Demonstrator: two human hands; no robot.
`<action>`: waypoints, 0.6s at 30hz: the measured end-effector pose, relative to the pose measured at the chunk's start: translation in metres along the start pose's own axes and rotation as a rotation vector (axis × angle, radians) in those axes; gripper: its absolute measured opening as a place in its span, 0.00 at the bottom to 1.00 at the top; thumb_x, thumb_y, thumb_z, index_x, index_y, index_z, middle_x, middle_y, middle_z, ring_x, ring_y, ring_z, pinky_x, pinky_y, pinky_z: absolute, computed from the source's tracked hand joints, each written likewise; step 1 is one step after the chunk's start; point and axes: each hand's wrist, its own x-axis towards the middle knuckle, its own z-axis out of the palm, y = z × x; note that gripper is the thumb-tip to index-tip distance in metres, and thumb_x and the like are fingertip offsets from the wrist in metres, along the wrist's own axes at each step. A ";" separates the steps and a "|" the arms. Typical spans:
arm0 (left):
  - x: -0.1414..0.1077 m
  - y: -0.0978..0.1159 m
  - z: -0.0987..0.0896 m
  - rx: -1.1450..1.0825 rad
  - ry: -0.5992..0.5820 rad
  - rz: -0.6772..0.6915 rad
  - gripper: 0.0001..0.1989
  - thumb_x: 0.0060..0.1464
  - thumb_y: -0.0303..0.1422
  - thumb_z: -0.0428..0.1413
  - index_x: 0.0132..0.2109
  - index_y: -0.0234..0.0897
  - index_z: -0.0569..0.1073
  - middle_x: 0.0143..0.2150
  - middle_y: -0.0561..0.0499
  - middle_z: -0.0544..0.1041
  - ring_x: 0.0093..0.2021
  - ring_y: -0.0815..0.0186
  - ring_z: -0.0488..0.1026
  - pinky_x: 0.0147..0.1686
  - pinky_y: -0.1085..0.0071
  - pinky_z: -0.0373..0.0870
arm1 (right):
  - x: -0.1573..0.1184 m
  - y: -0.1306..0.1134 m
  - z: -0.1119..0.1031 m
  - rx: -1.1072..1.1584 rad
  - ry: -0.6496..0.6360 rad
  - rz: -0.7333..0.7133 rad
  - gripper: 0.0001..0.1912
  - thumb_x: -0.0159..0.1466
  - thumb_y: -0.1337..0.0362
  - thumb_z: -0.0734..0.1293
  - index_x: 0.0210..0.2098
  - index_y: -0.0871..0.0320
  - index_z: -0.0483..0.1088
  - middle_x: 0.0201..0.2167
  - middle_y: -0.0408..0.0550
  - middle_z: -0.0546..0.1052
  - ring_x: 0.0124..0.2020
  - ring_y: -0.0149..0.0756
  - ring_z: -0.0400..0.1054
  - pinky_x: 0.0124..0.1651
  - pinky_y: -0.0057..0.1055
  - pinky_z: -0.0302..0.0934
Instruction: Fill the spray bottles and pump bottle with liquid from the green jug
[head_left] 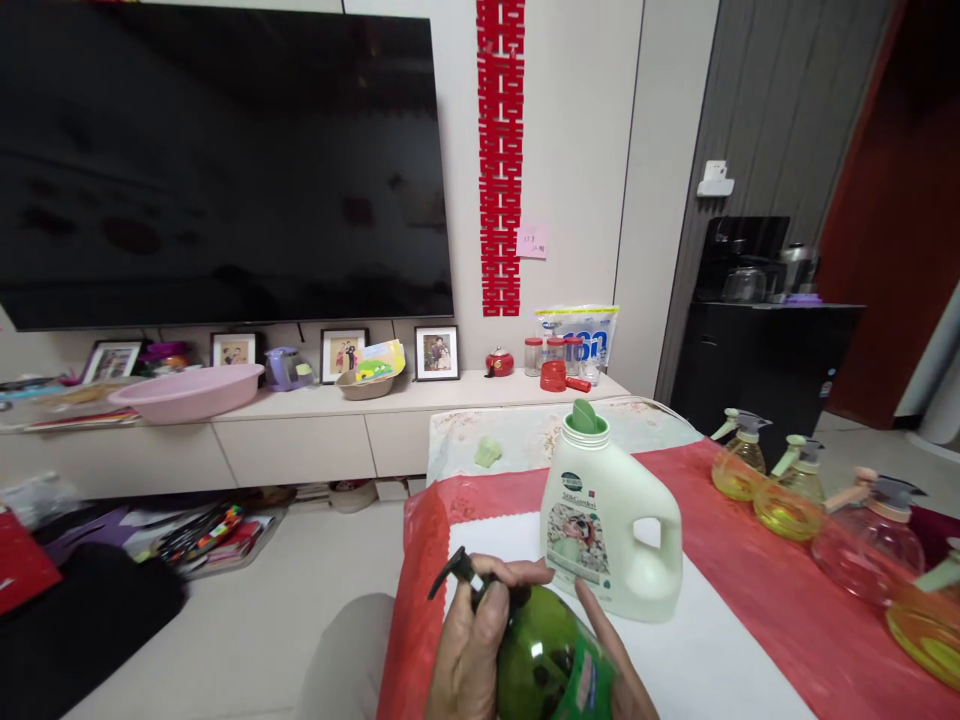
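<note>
Low at the centre is a green pump bottle [544, 650], tilted, with its black pump head [459, 572] pointing up and left. My left hand [472, 640] has its thumb and fingers closed round the bottle's neck at the pump. Along the right side of the bottle lies my right hand [619, 650], one finger stretched out and the rest mostly hidden behind the bottle. Just beyond both hands a pale green jug [611, 530] stands upright on a white sheet [720, 650], its mouth uncapped with a green spout inside.
Several clear pump bottles [789, 500] stand on the red cloth [675, 480] at the right. A light green piece [487, 452] lies behind the jug on the table. Further back is a low cabinet [292, 445] with a pink basin [191, 392], photo frames and jars.
</note>
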 end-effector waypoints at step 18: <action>0.003 0.006 -0.010 0.074 -0.257 0.035 0.14 0.62 0.46 0.53 0.42 0.41 0.73 0.47 0.46 0.81 0.50 0.55 0.74 0.56 0.60 0.63 | -0.027 -0.049 0.033 0.528 -0.061 0.495 0.59 0.60 0.30 0.64 0.73 0.61 0.39 0.48 0.64 0.73 0.33 0.49 0.73 0.30 0.34 0.64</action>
